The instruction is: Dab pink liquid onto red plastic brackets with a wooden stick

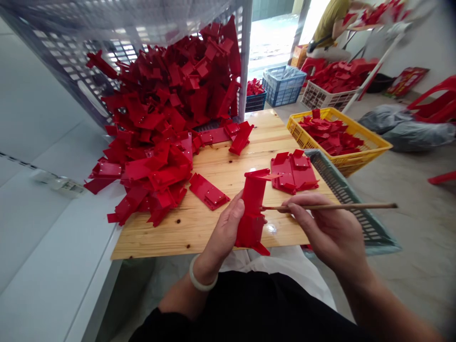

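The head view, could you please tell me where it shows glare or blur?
Head view, back: the doorway is washed out by brightness; head view, centre: a glare spot marks the table near the fairly sharp part and stick; head view, far right: the edge turns dark and blurry.

Thin stick (pixel 356 206) against red part (pixel 251 204)

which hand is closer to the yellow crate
Right. The right hand, holding a thin brown stick, is nearer the person than the yellow crate; the left hand, holding a red part, is farther away, to the crate's left.
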